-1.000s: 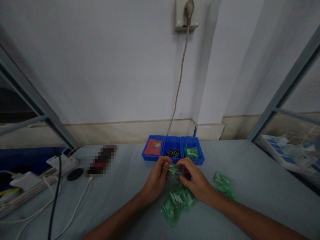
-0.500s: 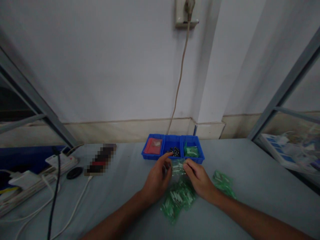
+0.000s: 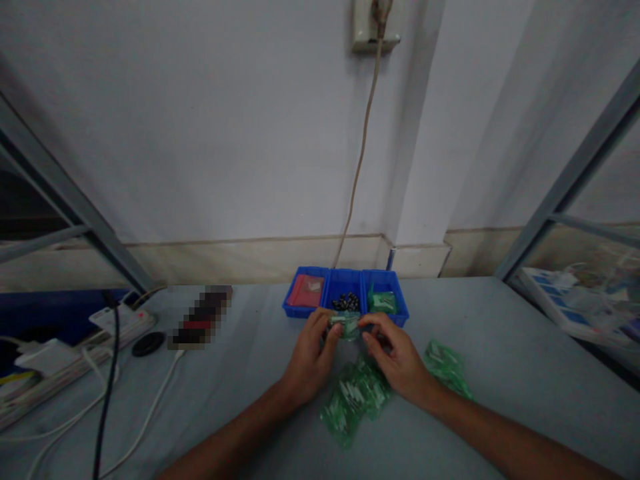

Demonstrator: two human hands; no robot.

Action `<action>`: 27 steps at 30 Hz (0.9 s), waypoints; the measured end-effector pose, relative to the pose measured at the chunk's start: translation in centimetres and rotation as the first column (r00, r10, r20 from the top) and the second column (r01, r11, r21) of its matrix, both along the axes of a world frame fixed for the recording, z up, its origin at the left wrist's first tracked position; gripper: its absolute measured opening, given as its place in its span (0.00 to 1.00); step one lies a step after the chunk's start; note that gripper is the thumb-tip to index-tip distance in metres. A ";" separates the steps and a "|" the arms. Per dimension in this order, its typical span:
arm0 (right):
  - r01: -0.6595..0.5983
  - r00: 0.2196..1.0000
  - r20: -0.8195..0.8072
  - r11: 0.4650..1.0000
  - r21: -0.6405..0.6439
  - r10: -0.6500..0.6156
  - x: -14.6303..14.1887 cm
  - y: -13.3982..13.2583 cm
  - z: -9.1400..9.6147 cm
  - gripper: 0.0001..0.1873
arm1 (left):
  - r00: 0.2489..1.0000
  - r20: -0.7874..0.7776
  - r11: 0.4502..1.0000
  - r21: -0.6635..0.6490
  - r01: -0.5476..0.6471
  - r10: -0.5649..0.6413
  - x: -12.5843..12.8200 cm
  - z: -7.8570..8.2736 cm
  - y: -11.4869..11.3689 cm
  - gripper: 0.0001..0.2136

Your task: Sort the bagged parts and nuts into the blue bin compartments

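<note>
My left hand (image 3: 311, 360) is closed on the left end of a small clear-green plastic bag (image 3: 346, 325), its thumb in front. Pale slim pieces show inside the bag, too small to name. At the bag's right edge, my right hand (image 3: 397, 357) has its curled forefinger and thumb close together, with the fingertips on the edge. Below the hands lies a pile of similar green bags (image 3: 353, 400) with whitish pieces in them. Just behind the held bag stands a blue three-compartment tray (image 3: 327, 313).
The tray holds a red packet (image 3: 306, 291), small black-and-silver parts (image 3: 346, 302) and a green bag (image 3: 383, 303). More green bags (image 3: 447, 367) lie right of my right hand. Leftward are a pixelated object (image 3: 203, 319), a black disc (image 3: 149, 344), a power strip (image 3: 75, 360) and cables.
The held bag has shifted slightly left and turned flatter. My left thumb and fingers have closed onto it; my right hand has changed its finger position at the right edge.
</note>
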State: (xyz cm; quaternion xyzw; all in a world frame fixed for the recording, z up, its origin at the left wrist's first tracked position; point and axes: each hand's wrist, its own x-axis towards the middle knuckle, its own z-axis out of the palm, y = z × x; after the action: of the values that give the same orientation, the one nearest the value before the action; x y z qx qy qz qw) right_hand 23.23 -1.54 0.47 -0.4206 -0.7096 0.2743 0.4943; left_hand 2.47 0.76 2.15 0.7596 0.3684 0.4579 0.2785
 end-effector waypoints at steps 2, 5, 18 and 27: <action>-0.009 1.000 0.020 1.000 0.006 0.009 0.0 0.1 -0.3 0.11 | 1.000 0.003 1.000 -0.011 0.025 -0.025 0.0 0.1 0.0 0.12; -0.041 0.998 0.046 0.998 0.043 0.039 0.2 0.2 -0.3 0.11 | 0.998 0.003 0.998 -0.025 0.064 -0.064 -0.1 0.1 -0.1 0.14; 0.024 0.998 -0.054 0.986 -0.167 -0.034 0.0 0.3 -0.1 0.21 | 0.992 -0.036 0.985 0.118 0.128 -0.125 -0.3 -0.7 -0.3 0.12; 0.016 0.993 -0.110 0.979 -0.202 -0.039 0.2 0.5 -0.4 0.21 | 0.992 -0.088 0.985 0.137 0.104 -0.092 -0.4 -0.7 0.2 0.20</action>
State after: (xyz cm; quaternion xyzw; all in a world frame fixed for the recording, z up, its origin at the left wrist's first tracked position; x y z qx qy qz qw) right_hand 23.40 -1.03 0.04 -0.4619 -0.6430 0.3610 0.4927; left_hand 2.11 0.92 1.42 0.8128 0.3083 0.4372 0.2308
